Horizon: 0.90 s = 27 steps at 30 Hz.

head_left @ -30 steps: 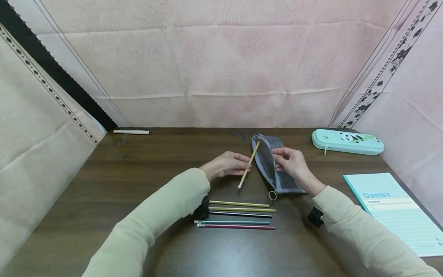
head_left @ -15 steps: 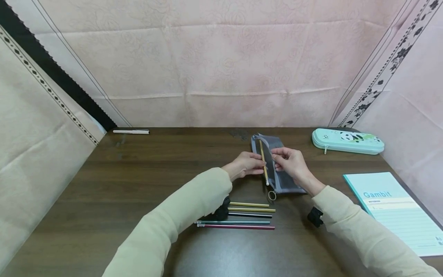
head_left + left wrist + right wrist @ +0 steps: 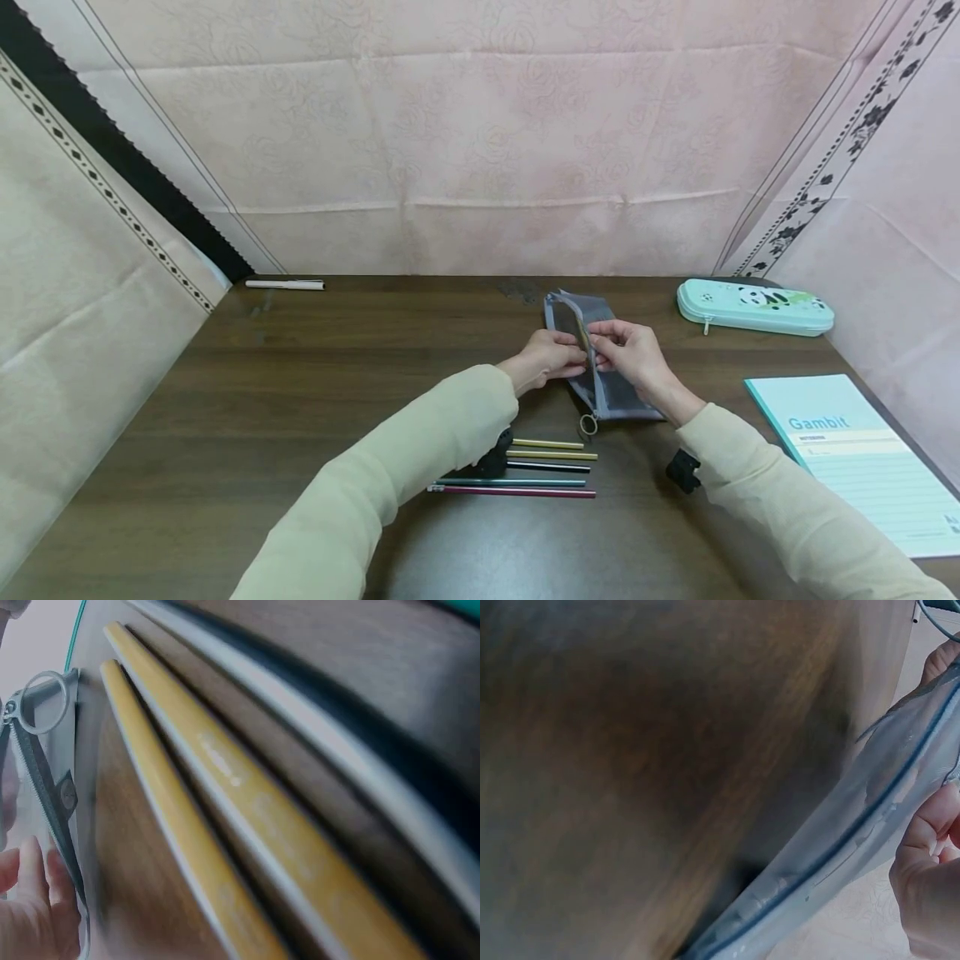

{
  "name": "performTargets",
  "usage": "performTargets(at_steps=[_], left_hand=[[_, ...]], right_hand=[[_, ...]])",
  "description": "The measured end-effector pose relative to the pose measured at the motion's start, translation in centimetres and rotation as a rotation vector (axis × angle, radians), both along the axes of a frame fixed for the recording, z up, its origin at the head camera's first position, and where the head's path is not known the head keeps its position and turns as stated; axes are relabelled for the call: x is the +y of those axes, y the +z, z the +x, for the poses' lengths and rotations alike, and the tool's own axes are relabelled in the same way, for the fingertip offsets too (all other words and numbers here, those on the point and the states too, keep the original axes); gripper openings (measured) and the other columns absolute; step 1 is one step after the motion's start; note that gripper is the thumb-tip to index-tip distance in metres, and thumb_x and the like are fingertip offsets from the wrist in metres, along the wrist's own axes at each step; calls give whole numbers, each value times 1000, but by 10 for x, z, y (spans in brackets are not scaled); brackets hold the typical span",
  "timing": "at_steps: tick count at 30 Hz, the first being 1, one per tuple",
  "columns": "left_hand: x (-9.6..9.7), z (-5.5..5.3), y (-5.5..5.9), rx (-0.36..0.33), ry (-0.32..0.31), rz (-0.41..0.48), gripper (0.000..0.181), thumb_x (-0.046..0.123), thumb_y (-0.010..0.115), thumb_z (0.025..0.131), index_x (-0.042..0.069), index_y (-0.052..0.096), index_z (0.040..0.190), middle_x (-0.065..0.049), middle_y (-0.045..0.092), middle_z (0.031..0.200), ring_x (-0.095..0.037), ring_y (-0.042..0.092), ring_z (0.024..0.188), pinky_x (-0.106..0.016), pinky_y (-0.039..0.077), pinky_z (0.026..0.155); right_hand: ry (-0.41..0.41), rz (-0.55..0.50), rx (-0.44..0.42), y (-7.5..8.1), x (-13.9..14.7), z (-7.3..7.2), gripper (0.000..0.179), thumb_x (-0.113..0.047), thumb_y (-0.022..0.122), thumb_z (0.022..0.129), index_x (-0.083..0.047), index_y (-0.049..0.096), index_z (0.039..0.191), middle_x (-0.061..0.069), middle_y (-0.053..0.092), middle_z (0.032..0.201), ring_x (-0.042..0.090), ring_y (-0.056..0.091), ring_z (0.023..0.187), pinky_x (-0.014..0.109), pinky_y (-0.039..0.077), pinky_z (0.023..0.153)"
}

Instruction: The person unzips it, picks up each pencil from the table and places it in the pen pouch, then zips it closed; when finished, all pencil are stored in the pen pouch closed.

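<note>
A grey zip pouch (image 3: 628, 402) lies unzipped on the table, a ring (image 3: 588, 425) hanging from its zipper. At its mouth my left hand (image 3: 551, 358) holds a yellow pencil (image 3: 582, 329), mostly hidden by the fingers and the pouch's edge. My right hand (image 3: 633, 354) pinches the pouch's right edge between thumb and fingers; the right wrist view shows that hand (image 3: 930, 877) on the translucent fabric (image 3: 840, 832). Nearer me lie two yellow pencils (image 3: 553, 456), a black pencil (image 3: 551, 467), a teal pencil (image 3: 525, 482) and a red pencil (image 3: 517, 492), side by side.
A mint pencil case (image 3: 753, 308) with a panda print stands at the back right. Below it lies a Gambit notepad (image 3: 855, 458). A white pen-like stick (image 3: 285, 285) rests by the back left edge. Pink cloth (image 3: 480, 150) hangs behind the wooden table (image 3: 300, 383).
My left hand has moved right with the yellow pencil, from beside the pouch into its mouth. The pencil has turned and is now mostly out of sight. My right hand stays put.
</note>
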<state>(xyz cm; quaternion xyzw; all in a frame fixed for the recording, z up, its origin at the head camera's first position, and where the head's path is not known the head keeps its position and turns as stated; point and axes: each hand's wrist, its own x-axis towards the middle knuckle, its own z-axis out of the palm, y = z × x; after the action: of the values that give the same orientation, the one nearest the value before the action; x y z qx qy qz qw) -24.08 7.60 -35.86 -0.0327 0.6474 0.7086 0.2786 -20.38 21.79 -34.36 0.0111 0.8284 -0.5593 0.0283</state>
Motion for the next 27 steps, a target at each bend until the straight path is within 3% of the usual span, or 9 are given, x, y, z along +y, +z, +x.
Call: performTargets(at_steps=[4,8,12,20,23,27], left_hand=[[-9,1,5,10,-67,12,44,-8,54,90,-8,45,133,-26,56,123,-32,57,114,-33,50,93],[-23,3,11,3,-183,15,45,-6,55,91,-5,45,134,-24,53,128,-33,54,119,-36,46,99],[-42,4,16,14,-347,-35,43,2,57,92,0,48,134,-19,55,128,-29,56,118,-36,47,99],[-83,10,16,104,-675,-200,35,6,62,90,2,57,124,-13,66,114,-18,65,100,-31,53,90],[-96,15,12,109,-743,-247,32,4,64,88,3,60,120,-10,68,108,-16,66,94,-31,54,87],[-108,19,6,117,-782,-275,30,0,65,85,2,62,116,-9,68,101,-15,66,90,-30,55,84]], right_hand=[[-1,-10,12,0,1,0,32,-9,53,96,8,54,123,4,58,84,3,57,63,17,55,61],[-5,-16,17,-2,1,0,31,-8,53,96,8,54,123,4,58,84,4,56,63,18,55,61],[-6,-13,17,-3,1,-1,31,-8,53,96,7,55,123,5,58,84,4,56,63,18,55,61],[-15,-7,17,-2,3,0,31,-9,53,96,6,55,123,4,57,83,4,56,63,18,55,61],[-15,-4,14,-3,4,0,31,-8,53,96,7,55,123,4,56,83,4,56,63,18,55,60],[-14,-8,6,-3,4,0,32,-8,54,95,7,54,123,3,56,82,4,56,63,18,55,60]])
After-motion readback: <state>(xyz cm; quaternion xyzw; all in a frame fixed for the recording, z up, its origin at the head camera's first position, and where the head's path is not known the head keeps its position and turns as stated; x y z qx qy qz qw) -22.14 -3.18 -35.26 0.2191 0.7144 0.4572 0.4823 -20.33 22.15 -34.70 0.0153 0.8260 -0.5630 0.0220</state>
